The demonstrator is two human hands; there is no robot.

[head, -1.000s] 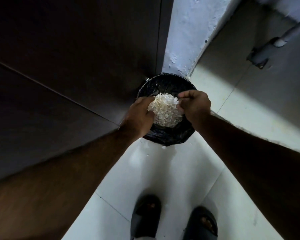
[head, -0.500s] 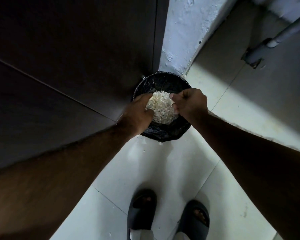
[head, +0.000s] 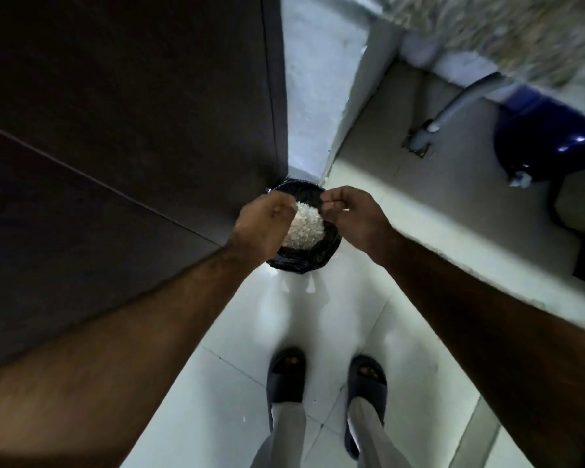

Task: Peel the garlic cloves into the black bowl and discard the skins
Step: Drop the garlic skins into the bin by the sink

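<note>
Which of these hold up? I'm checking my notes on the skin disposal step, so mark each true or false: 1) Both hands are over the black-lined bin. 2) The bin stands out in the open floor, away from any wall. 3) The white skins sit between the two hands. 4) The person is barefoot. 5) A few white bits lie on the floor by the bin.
1) True: the left hand and right hand are above the bin.
2) False: it stands in the corner, by the dark cabinet and the pale wall.
3) True: the garlic skins sit between them.
4) False: dark sandals are on both feet.
5) True: white scraps lie on the floor tiles near the bin.
</note>
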